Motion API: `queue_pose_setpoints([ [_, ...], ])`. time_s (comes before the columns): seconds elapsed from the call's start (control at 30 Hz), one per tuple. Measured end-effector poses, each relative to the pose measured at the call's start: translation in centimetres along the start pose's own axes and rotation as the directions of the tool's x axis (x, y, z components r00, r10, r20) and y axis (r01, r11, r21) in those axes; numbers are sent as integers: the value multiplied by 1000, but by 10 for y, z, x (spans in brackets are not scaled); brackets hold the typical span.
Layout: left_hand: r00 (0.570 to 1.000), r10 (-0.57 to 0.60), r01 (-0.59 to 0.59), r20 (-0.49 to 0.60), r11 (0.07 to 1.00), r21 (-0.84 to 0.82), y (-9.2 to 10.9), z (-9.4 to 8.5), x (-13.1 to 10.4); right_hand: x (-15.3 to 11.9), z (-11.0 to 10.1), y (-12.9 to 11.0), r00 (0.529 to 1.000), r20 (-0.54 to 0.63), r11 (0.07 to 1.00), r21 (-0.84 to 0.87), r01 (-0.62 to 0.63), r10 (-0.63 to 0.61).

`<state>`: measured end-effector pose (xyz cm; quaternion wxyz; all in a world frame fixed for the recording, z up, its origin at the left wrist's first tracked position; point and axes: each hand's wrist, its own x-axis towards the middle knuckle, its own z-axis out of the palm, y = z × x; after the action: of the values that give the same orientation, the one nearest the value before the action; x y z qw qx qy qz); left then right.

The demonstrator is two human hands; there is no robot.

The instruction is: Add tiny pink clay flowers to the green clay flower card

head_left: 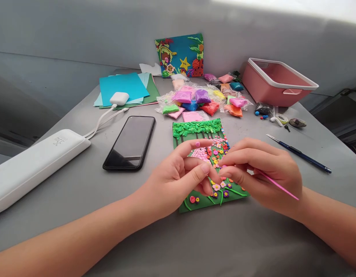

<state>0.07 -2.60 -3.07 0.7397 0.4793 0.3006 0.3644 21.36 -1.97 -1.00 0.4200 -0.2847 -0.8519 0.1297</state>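
A green card [195, 204] with small clay flowers, stems and a leafy green top edge lies on the table, partly covered by both hands. Over its left half is my left hand [178, 177], its index finger stretched out with a small pink clay ball [197, 144] resting on it and the thumb bent over the other fingers. My right hand [261, 173] is closed around a thin pink tool [277, 186], with thumb and fingertips close together near the left fingers. What lies between the right fingertips is too small to make out.
A black phone [130, 142] and a white power bank [36, 165] lie left. Clay packets [202, 96], coloured sheets [123, 87] and an underwater clay picture [179, 55] are behind. A pink basket [270, 86] and a dark blue craft knife [301, 154] are right.
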Motion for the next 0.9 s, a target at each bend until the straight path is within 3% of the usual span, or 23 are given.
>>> queue_pose_setpoints([
  [0.7, 996, -39, 39, 85, 999, -5, 1, -1, -3, 3, 0, 3, 993, -20, 971, 209, -112, 118],
  [0.9, 990, -65, 60, 128, 997, 38, 1, 0, -5, 1, 2, 4, 980, 3, 899, 398, -186, 201],
])
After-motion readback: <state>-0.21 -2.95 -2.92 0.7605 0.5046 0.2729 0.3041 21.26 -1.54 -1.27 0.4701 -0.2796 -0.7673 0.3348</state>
